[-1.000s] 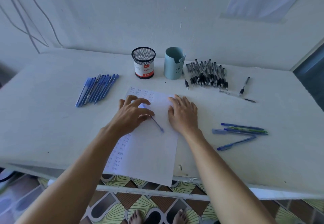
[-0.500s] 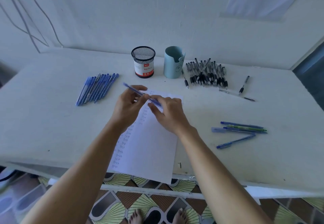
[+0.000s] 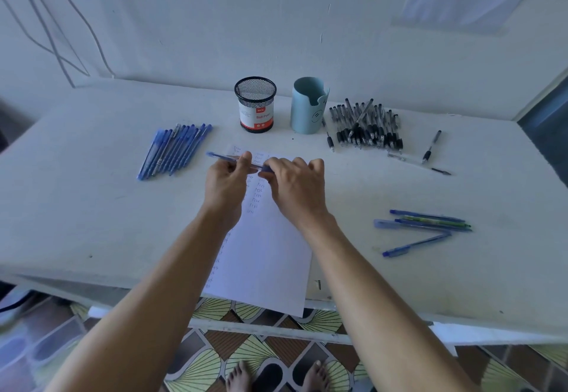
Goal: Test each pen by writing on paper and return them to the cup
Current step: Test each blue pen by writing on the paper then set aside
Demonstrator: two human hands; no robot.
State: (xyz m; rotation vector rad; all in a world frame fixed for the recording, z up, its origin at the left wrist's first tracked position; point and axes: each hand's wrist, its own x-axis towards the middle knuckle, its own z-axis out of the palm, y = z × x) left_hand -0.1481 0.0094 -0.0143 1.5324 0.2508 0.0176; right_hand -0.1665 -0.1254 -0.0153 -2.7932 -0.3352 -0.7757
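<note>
A blue pen (image 3: 223, 158) is held level above the top of the white paper (image 3: 264, 253). My left hand (image 3: 226, 182) grips its middle, and my right hand (image 3: 295, 187) pinches its right end. The paper carries columns of small written marks and overhangs the table's front edge. A black mesh cup (image 3: 255, 104) and a light blue cup (image 3: 309, 106) stand behind the paper.
A row of blue pens (image 3: 173, 150) lies at the left. A heap of black pens (image 3: 367, 127) sits right of the blue cup, with loose black pens (image 3: 431, 147) beyond. Several blue and green pens (image 3: 427, 224) lie at the right. The table edge (image 3: 92, 281) is close.
My left hand lifted the blue pen off the paper, my right hand took its other end, and both hands have carried it up and toward the cups.
</note>
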